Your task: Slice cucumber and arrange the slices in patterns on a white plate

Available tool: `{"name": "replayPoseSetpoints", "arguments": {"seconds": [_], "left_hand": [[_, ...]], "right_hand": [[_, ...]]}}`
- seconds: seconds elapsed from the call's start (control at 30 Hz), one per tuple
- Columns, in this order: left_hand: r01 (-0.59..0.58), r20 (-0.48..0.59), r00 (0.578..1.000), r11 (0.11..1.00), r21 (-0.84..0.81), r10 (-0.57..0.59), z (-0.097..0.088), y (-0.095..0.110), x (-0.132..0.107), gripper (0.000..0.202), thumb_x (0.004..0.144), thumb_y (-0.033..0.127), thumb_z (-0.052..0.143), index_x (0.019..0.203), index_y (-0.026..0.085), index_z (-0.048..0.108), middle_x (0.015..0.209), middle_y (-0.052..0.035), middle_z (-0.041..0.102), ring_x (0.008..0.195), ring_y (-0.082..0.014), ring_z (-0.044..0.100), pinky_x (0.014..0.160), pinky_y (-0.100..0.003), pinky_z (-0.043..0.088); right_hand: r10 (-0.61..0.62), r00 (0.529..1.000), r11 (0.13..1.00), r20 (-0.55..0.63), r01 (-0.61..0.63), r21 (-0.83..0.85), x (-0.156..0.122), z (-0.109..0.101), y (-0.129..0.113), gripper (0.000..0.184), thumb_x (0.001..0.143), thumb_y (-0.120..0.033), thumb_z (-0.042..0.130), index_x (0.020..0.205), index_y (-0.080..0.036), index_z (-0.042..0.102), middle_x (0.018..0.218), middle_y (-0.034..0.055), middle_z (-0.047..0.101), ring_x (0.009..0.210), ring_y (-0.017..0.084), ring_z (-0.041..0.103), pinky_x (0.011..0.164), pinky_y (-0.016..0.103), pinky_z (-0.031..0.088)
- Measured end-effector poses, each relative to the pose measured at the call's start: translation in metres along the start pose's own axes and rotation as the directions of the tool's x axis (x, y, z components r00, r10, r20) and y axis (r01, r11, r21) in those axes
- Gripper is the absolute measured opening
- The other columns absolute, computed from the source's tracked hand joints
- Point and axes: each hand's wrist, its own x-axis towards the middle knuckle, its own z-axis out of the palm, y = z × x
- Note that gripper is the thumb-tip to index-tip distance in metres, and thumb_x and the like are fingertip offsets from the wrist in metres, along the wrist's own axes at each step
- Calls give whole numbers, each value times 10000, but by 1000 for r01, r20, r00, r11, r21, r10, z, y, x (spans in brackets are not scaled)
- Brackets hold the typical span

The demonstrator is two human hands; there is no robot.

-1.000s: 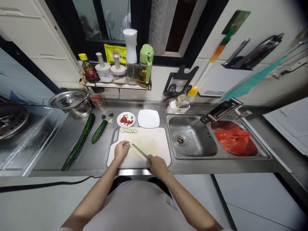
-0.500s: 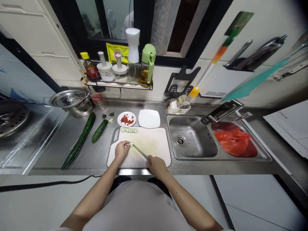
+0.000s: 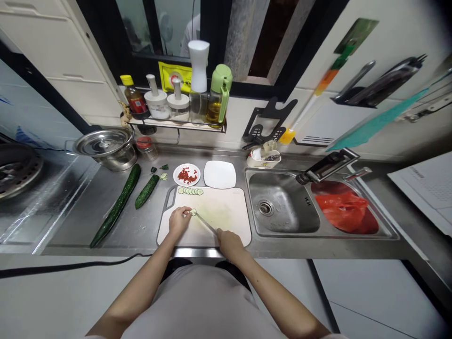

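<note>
My right hand [image 3: 230,243] is closed around the handle of a knife [image 3: 207,223]. Its blade points up and left across the white cutting board [image 3: 212,238], and the tip meets a thin cucumber slice [image 3: 193,212]. At the slice's left edge, the fingers of my left hand [image 3: 179,221] are pinched together on it. A row of overlapping cucumber slices [image 3: 190,191] lies along the board's upper left. To the left on the counter are a short cut cucumber [image 3: 147,191] and a long whole one [image 3: 116,207]. Small cucumber scraps [image 3: 163,176] sit behind the board.
Behind the board stand a plate of chopped red pieces [image 3: 187,175] and a white square plate [image 3: 219,174]. A steel sink [image 3: 282,202] adjoins on the right, with a red plastic bag [image 3: 342,209] in its second basin. A lidded pot [image 3: 106,148] stands back left.
The view has shifted very slightly. Both hands, the knife and the cucumber slice stay in nearly the same place on the board.
</note>
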Motion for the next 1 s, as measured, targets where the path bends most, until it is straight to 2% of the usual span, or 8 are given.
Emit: {"name": "replayPoseSetpoints", "arguments": {"seconds": [0.53, 0.77, 1.0], "left_hand": [[25, 15, 1000, 1000, -8, -25, 1, -1, 0, 215, 784, 293, 608, 962, 250, 721, 837, -4, 676, 804, -164, 593, 735, -269, 410], [5, 1, 1000, 1000, -5, -5, 2, -1, 0, 235, 778, 283, 612, 994, 230, 687, 794, 2, 667, 796, -165, 596, 702, -261, 401], [3, -2, 1000, 1000, -22, -3, 2, 0, 0, 166, 775, 284, 610, 905, 231, 700, 792, 2, 669, 763, -154, 597, 675, -249, 388]], "right_hand": [[4, 999, 1000, 45, -4, 6, 3, -14, -7, 302, 885, -88, 366, 1099, -138, 573, 970, 148, 673, 938, 241, 648, 699, 296, 438], [4, 1000, 1000, 27, -4, 18, 7, -16, -12, 293, 859, -61, 394, 1075, -139, 576, 975, 147, 674, 933, 237, 652, 709, 299, 440], [3, 1000, 1000, 11, -3, 3, 10, -13, -12, 294, 871, -64, 380, 1077, -126, 581, 982, 159, 671, 944, 242, 650, 708, 301, 447]]}}
